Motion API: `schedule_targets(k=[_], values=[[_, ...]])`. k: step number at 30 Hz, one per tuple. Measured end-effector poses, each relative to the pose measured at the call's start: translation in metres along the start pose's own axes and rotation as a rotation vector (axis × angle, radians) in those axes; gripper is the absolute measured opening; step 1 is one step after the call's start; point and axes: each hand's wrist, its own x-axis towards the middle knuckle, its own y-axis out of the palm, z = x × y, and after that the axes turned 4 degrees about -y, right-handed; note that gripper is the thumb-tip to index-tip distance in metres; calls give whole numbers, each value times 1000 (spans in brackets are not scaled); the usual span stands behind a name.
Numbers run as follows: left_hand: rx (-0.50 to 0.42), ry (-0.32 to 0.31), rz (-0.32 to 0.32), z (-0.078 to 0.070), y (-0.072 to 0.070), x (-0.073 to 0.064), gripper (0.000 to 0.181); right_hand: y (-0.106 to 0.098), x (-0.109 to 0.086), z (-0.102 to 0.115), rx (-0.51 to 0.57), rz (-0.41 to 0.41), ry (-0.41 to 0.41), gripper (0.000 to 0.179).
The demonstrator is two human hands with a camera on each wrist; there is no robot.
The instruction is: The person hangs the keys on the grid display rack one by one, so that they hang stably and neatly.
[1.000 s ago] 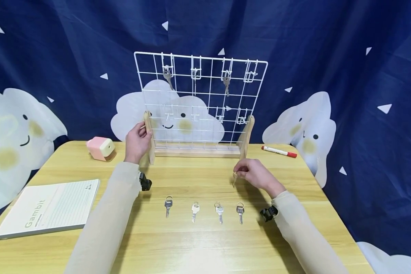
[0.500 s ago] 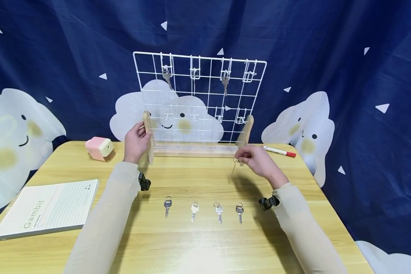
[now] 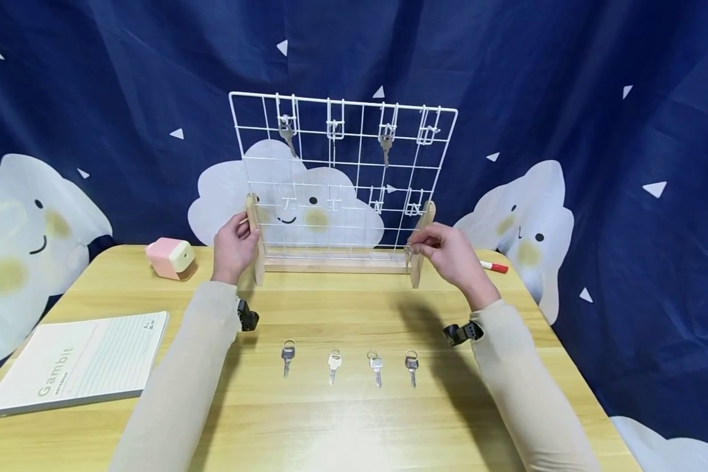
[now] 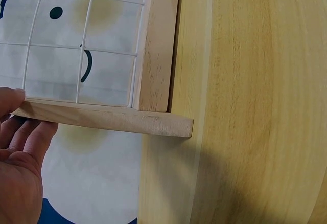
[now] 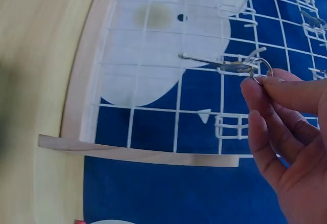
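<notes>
While four keys (image 3: 375, 364) sit up front, the right hand (image 3: 451, 252) pinches another key (image 5: 236, 67) by its ring (image 5: 269, 63), hanging just below it, tip down, roughly vertical. Left hand (image 3: 234, 249), well apart from that, grips the left post (image 4: 117, 120) of the rack (image 3: 336, 265).

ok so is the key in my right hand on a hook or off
Off. Your right hand pinches its ring; the head view shows the key below the hooks.

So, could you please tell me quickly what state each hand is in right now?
Left hand: holding the wooden post between thumb and fingers.
Right hand: pinching a key by its ring.
</notes>
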Motion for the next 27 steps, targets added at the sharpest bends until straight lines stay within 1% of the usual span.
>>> schedule_targets(k=[3,6,10,16,22,27], values=[[-2,13,2,-1,0,0,48,-5,5,3,11,-20,0,9],[5,16,-4,-1,0,0,47,-10,9,5,18,-32,17,8],[14,8,-7,-1,1,0,47,-20,16,9,4,-55,36,8],[-6,1,-9,1,1,0,47,-34,29,18,-22,-98,39,8],[-4,6,-18,2,0,0,47,-39,38,24,-29,-151,63,8],[-1,1,-12,2,1,0,48,-40,42,28,-31,-177,52,7]])
